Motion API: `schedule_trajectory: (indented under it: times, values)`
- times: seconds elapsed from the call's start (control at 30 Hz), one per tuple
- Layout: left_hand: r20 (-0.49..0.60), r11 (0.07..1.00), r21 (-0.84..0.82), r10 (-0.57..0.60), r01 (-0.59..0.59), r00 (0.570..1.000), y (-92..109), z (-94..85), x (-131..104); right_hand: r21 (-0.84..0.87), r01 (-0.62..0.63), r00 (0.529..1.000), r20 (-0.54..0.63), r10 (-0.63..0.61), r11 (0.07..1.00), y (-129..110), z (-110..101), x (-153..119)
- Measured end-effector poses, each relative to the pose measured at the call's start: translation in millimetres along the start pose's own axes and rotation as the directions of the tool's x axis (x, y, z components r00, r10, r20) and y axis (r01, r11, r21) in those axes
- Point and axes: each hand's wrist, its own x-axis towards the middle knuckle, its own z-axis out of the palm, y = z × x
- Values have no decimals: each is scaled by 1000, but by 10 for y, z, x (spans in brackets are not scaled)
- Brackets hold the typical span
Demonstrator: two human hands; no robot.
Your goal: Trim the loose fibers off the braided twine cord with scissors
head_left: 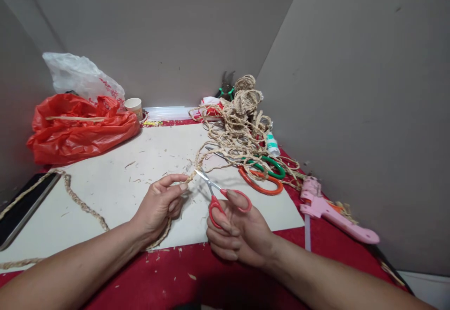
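My left hand (pixel 162 203) pinches a braided straw cord (pixel 84 203) between thumb and fingers, near the middle of the white board (pixel 116 188). From that hand the cord runs on to the tangled pile of straw cord (pixel 239 125) at the back right. A small pair of scissors with red handles (pixel 215 209) is in my right hand (pixel 242 232), thumb and finger through the loops. Its blades are parted, and their tips are at the cord just beyond my left fingertips. Whether the blades touch the cord I cannot tell.
Larger scissors with orange and green handles (pixel 262 188) lie at the pile's front. A pink glue gun (pixel 326 214) rests at right. A red plastic bag (pixel 80 134), a paper cup (pixel 133 106) and green-handled pliers (pixel 227 90) are at the back; a phone (pixel 26 211) lies left. Grey walls surround the table.
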Motion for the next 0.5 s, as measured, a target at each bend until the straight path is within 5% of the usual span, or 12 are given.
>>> schedule_trajectory:
  times: [0.5]
  values:
    - [51, 994, -108, -7, 13, 999, 70, -5, 30, -239, -10, 982, -186, -36, 971, 7, 67, -15]
